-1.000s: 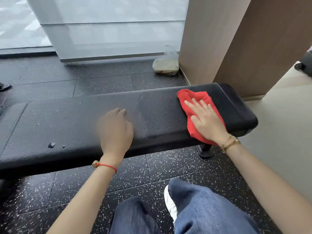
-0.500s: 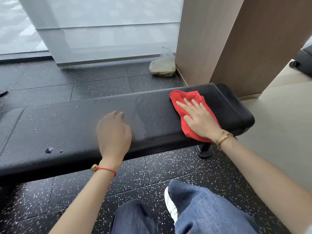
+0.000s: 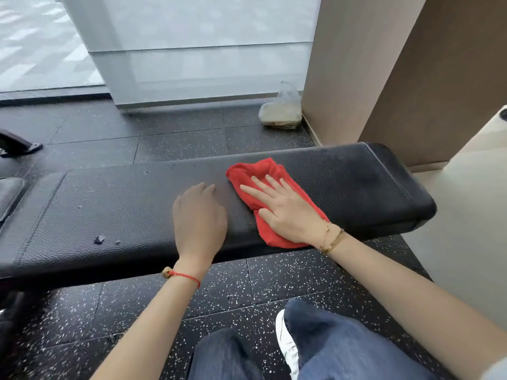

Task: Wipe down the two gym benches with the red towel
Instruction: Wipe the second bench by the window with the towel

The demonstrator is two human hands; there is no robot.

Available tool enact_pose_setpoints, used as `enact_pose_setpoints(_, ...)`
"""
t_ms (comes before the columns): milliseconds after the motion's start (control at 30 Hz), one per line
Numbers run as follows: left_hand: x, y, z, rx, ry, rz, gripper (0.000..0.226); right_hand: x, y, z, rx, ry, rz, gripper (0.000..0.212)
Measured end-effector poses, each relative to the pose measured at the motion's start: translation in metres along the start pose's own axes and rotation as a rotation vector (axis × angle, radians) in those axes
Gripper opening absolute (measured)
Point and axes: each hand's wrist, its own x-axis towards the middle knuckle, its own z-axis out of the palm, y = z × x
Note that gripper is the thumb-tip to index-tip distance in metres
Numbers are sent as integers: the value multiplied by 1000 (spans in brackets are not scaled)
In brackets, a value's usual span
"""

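Observation:
A long black padded gym bench (image 3: 123, 204) runs across the view from left to right. The red towel (image 3: 255, 171) lies crumpled on its top, right of the middle. My right hand (image 3: 285, 212) presses flat on the towel with straight, spread fingers. Just left of the towel, my left hand (image 3: 200, 218) rests on the bench pad, fingers loosely bent, holding nothing. A small chip or crumb (image 3: 99, 239) and a few specks sit on the pad's left part.
Another black pad (image 3: 9, 193) shows at the far left edge. A plastic bag (image 3: 281, 112) lies on the speckled black floor by a beige pillar (image 3: 348, 69). My jeans-clad knees (image 3: 329, 344) and a white shoe are below the bench. A pale floor lies at right.
My right hand has slid the red towel leftward along the bench, away from the right end and close to my left hand. My left hand has stayed on the pad.

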Motion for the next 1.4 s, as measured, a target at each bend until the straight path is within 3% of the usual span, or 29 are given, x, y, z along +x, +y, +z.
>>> enact_pose_setpoints(67,0,0,0,2,-3,-3,41,-6,21,-7,11,-17,13,59)
enact_pose_setpoints(267,-1,6,0,38,-14,-16,41,67,45,-18,-18,-17,363,54)
enact_pose_setpoints(467,0,3,1,33,-15,-24,42,50,-15,3,-45,-7,72,58)
enact_pose_setpoints(600,0,0,1,26,-27,-6,42,0,-3,1,-11,2,-37,60)
enact_pose_setpoints(667,0,1,1,24,-29,-9,42,1,20,-6,-1,-15,20,59)
enact_pose_setpoints(833,0,3,-2,20,-27,-7,42,56,46,-16,-31,-5,366,55)
enact_pose_setpoints(1133,0,-1,-1,-10,-22,-4,41,-37,28,-9,-4,72,211,61)
enact_pose_setpoints(1300,-1,1,-4,-25,-24,-6,41,-47,88,-34,-52,91,529,56)
enact_pose_setpoints(1400,-1,2,-5,-42,-29,-15,40,-38,92,-37,-60,70,599,56)
